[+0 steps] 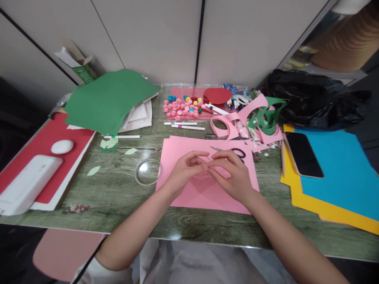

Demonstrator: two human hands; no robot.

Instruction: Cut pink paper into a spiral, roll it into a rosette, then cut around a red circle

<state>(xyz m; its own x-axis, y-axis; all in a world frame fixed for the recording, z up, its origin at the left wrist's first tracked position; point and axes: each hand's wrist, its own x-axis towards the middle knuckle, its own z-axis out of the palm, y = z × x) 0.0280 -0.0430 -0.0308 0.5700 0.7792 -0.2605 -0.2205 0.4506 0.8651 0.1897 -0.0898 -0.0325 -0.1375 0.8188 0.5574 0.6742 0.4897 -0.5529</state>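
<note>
Over a stack of pink paper sheets (207, 199), my left hand (188, 169) and my right hand (232, 173) meet at the fingertips. Both are closed in a pinch on a small piece of pink paper (204, 167), which blends with the sheets below, so its shape is hard to make out. Behind my right hand lies a pair of scissors (238, 152) with black handles, partly covered by the fingers. A roll of tape (136, 173) rests on the table, left of my left hand and at the edge of the pink sheets.
Rolled pink paper pieces (177, 106) fill a clear tray at the back. Pink and green paper scraps (257, 118) pile beside a black plastic bag (314, 98). A phone (304, 154) lies on blue paper (340, 177) at right. Green sheets (109, 98) and a white device (31, 183) are at left.
</note>
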